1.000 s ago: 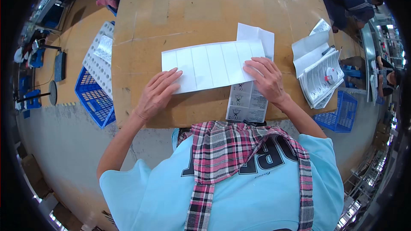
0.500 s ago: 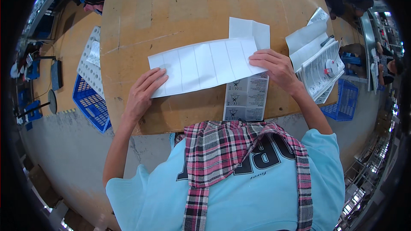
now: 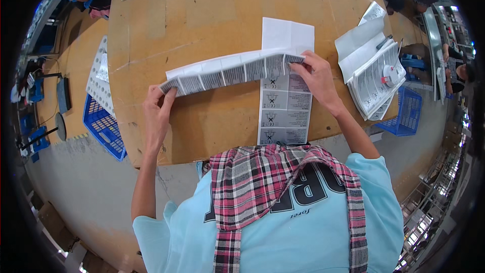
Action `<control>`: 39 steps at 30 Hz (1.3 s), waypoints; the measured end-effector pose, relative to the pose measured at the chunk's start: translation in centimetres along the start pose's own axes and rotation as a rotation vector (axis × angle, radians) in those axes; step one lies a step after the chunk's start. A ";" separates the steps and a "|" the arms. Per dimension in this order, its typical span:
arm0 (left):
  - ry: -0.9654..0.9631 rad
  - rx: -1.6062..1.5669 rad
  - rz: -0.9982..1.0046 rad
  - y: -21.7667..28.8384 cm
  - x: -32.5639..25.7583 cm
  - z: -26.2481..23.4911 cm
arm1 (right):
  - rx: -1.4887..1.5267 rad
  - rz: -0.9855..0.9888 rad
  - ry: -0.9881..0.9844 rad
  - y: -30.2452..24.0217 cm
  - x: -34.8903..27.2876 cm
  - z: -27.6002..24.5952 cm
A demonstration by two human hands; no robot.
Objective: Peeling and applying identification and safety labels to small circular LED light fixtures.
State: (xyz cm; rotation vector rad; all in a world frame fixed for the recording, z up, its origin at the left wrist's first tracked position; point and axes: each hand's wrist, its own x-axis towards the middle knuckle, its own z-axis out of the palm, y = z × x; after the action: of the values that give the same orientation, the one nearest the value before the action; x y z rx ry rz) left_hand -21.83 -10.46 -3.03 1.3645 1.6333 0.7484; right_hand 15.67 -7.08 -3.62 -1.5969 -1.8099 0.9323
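Across the table in front of me I hold a long label sheet (image 3: 234, 73) by its near edge. That edge is turned up, so a row of grey printed labels faces me while the white back shows behind it. My left hand (image 3: 159, 105) pinches the left end between thumb and fingers. At the right end my right hand (image 3: 312, 75) grips the corner the same way. Beneath the held sheet lies a second label strip (image 3: 284, 116), printed side up and pointing toward me. Its far end is a blank white folded part (image 3: 288, 35).
A stack of label sheets (image 3: 371, 78) lies at the table's right, with a small white-and-red roll (image 3: 390, 75) and a dark pen on it. Blue plastic baskets (image 3: 103, 126) stand beyond both table sides. Two people are at the far corners.
The sheet lay white side up under my flat hands. Now its near edge is lifted and turned over, showing print, and both hands have closed on its ends.
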 end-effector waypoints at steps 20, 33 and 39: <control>0.342 0.495 0.077 -0.2 0.4 3.5 | -0.088 0.285 0.084 -1.3 0.8 0.7; 0.437 0.423 0.128 0.0 0.5 4.6 | -0.246 0.369 0.161 -2.4 1.1 1.9; 0.416 0.432 0.081 -0.1 0.5 4.2 | -0.240 0.337 0.163 -2.6 0.7 2.4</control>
State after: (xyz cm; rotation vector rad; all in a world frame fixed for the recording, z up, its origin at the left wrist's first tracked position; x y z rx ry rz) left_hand -18.10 -10.34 -5.11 1.6619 2.1704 0.7937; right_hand 12.07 -6.93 -3.04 -2.1108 -1.6170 0.7174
